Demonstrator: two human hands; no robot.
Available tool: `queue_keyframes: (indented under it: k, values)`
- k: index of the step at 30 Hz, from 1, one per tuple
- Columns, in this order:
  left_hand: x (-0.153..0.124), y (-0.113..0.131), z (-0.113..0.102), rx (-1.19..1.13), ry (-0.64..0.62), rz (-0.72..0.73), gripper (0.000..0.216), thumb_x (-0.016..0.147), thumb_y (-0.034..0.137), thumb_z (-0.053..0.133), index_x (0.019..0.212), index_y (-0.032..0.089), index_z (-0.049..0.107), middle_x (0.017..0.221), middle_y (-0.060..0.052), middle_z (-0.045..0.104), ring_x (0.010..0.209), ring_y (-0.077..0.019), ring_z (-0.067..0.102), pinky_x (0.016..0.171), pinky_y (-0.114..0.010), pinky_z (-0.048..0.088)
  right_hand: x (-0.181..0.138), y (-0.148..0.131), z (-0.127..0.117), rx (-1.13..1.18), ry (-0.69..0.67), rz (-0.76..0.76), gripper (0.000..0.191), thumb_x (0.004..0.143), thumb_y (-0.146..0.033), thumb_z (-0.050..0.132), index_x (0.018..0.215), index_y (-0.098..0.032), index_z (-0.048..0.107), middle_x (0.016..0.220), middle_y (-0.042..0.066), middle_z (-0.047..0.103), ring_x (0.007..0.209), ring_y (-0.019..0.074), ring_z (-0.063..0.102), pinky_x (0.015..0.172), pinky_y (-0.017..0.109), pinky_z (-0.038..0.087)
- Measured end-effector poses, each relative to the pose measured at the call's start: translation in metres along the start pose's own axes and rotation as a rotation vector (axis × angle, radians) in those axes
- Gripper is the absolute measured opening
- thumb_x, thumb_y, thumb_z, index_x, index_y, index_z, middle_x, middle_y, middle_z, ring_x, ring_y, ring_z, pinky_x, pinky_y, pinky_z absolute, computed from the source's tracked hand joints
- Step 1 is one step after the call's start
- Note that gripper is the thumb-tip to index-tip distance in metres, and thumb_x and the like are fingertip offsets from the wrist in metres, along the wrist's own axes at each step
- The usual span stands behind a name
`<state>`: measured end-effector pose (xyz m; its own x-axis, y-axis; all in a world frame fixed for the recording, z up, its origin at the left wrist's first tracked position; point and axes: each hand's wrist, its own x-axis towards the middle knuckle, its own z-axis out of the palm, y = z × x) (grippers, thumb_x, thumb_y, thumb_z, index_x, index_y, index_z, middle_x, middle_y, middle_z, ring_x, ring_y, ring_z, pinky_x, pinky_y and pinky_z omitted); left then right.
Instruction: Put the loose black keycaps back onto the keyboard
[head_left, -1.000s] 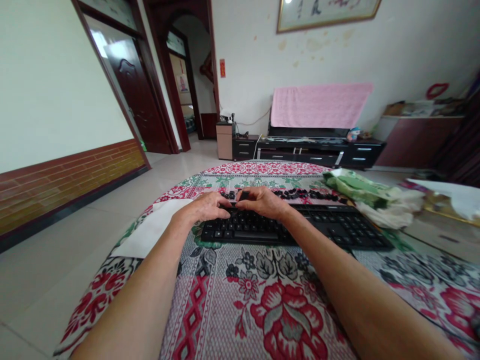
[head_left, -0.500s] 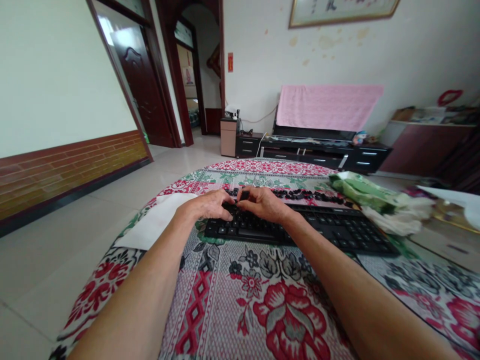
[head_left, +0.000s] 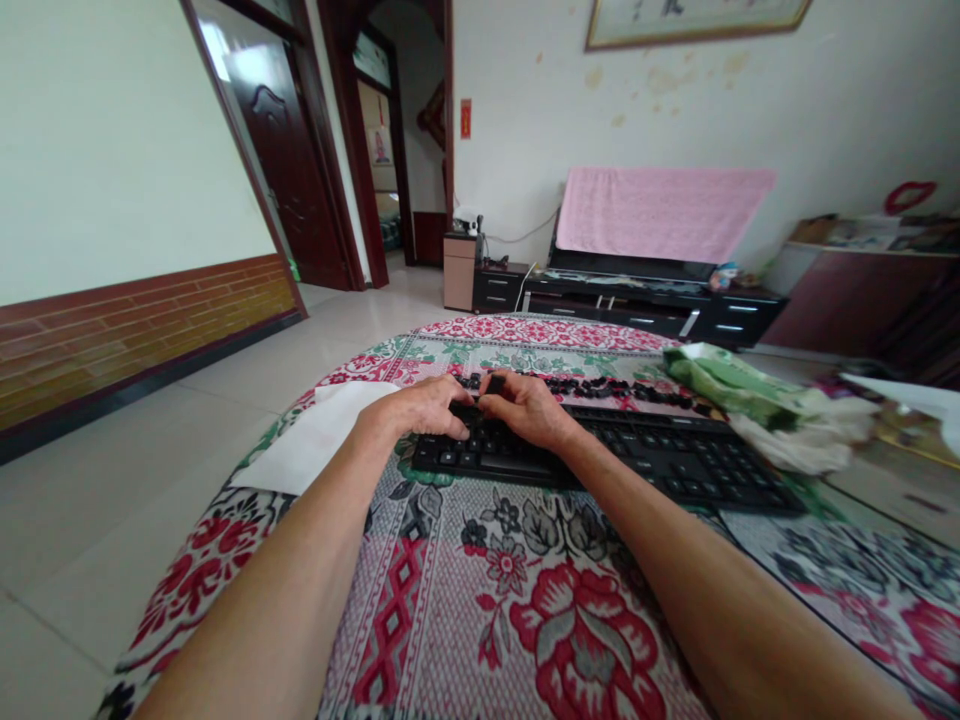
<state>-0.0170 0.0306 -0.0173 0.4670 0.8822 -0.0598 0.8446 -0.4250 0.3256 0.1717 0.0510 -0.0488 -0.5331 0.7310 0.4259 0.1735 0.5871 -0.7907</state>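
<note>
A black keyboard (head_left: 660,460) lies across the patterned tablecloth. My left hand (head_left: 431,408) rests over its left end, thumb and fingers apart with nothing seen between them. Just to the right, my right hand (head_left: 529,408) is closed in a pinch on a small black piece, which looks like a keycap (head_left: 496,384). The two hands nearly meet above the upper left keys, hiding part of the keyboard there. Loose black keycaps (head_left: 600,388) lie in a row along the cloth behind the keyboard.
White paper (head_left: 300,450) lies left of the keyboard. A green package (head_left: 739,385) and a crumpled whitish plastic bag (head_left: 806,435) sit at the right, beside a box (head_left: 892,500). A cable (head_left: 780,590) trails under my right forearm. The round table's edge curves beyond.
My right fingers have shifted slightly, and the black piece in them shows more plainly. My left hand stays nearly in place. The whole view has moved a little.
</note>
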Motion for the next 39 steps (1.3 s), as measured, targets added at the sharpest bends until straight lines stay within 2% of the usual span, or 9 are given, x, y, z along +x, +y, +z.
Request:
queue_keyframes:
  k: [5, 8, 14, 22, 25, 28, 33, 36, 39]
  values:
    - [0.001, 0.000, -0.001, -0.004, -0.009, 0.044, 0.046, 0.063, 0.034, 0.063, 0.108, 0.027, 0.064, 0.105, -0.005, 0.061, 0.094, -0.0209, 0.055, 0.079, -0.029, 0.042, 0.002, 0.004, -0.001, 0.211, 0.078, 0.108, 0.011, 0.075, -0.030, 0.055, 0.075, -0.019, 0.052, 0.061, -0.003, 0.055, 0.055, 0.0100, 0.052, 0.056, 0.025, 0.045]
    - [0.002, 0.002, -0.001, -0.042, -0.011, 0.038, 0.044, 0.065, 0.035, 0.062, 0.108, 0.026, 0.064, 0.096, -0.003, 0.065, 0.087, -0.0188, 0.057, 0.075, -0.028, 0.043, 0.003, 0.003, -0.003, 0.246, 0.099, 0.139, 0.014, 0.073, -0.032, 0.057, 0.075, -0.019, 0.051, 0.061, -0.003, 0.055, 0.056, 0.0100, 0.052, 0.056, 0.025, 0.046]
    - [0.004, 0.010, 0.003, -0.154, 0.177, -0.015, 0.029, 0.074, 0.036, 0.054, 0.094, 0.021, 0.067, 0.084, -0.001, 0.067, 0.077, -0.0147, 0.057, 0.068, -0.026, 0.041, 0.003, 0.002, -0.003, 0.260, 0.122, 0.084, 0.014, 0.075, -0.031, 0.057, 0.080, -0.019, 0.052, 0.065, -0.003, 0.056, 0.059, 0.0099, 0.053, 0.061, 0.026, 0.047]
    - [0.006, 0.016, 0.010, -0.057, 0.222, -0.050, 0.023, 0.075, 0.037, 0.056, 0.084, 0.018, 0.067, 0.074, -0.001, 0.066, 0.068, -0.0140, 0.057, 0.061, -0.025, 0.040, 0.002, 0.000, -0.012, 0.174, 0.032, 0.027, 0.012, 0.075, -0.030, 0.059, 0.082, -0.020, 0.058, 0.072, -0.002, 0.061, 0.066, 0.0110, 0.056, 0.065, 0.026, 0.047]
    - [0.007, 0.019, 0.014, -0.039, 0.207, -0.035, 0.022, 0.075, 0.036, 0.057, 0.081, 0.018, 0.066, 0.072, -0.002, 0.065, 0.066, -0.0142, 0.057, 0.060, -0.026, 0.039, 0.001, -0.005, -0.019, 0.102, -0.052, 0.023, 0.011, 0.074, -0.029, 0.061, 0.080, -0.019, 0.062, 0.072, -0.001, 0.062, 0.065, 0.0112, 0.055, 0.063, 0.026, 0.047]
    - [0.008, 0.020, 0.017, -0.023, 0.206, -0.018, 0.023, 0.078, 0.035, 0.053, 0.080, 0.018, 0.067, 0.072, -0.003, 0.066, 0.067, -0.0148, 0.058, 0.060, -0.026, 0.039, 0.001, -0.006, -0.023, 0.139, -0.080, 0.041, 0.010, 0.073, -0.028, 0.061, 0.078, -0.019, 0.061, 0.070, -0.001, 0.062, 0.064, 0.0109, 0.055, 0.063, 0.026, 0.047]
    - [0.008, 0.018, 0.019, 0.055, 0.260, 0.037, 0.018, 0.077, 0.030, 0.054, 0.078, 0.018, 0.066, 0.072, -0.003, 0.065, 0.068, -0.0152, 0.057, 0.064, -0.027, 0.040, 0.002, -0.001, -0.023, 0.276, 0.036, 0.132, 0.013, 0.071, -0.028, 0.063, 0.078, -0.019, 0.058, 0.064, -0.002, 0.061, 0.058, 0.0101, 0.055, 0.061, 0.026, 0.047]
    - [0.009, 0.015, 0.018, 0.067, 0.239, 0.072, 0.017, 0.076, 0.030, 0.055, 0.080, 0.019, 0.068, 0.076, -0.003, 0.066, 0.071, -0.0157, 0.058, 0.067, -0.027, 0.041, 0.002, 0.003, -0.027, 0.325, 0.145, 0.180, 0.018, 0.069, -0.031, 0.064, 0.079, -0.018, 0.056, 0.068, -0.001, 0.063, 0.061, 0.0108, 0.058, 0.062, 0.026, 0.049]
    - [0.010, 0.017, 0.015, 0.040, 0.180, 0.041, 0.019, 0.074, 0.028, 0.056, 0.083, 0.020, 0.070, 0.076, -0.003, 0.067, 0.071, -0.0160, 0.058, 0.067, -0.027, 0.041, 0.002, 0.007, -0.031, 0.364, 0.290, 0.226, 0.023, 0.068, -0.034, 0.066, 0.080, -0.018, 0.055, 0.071, 0.000, 0.064, 0.063, 0.0112, 0.060, 0.061, 0.027, 0.050]
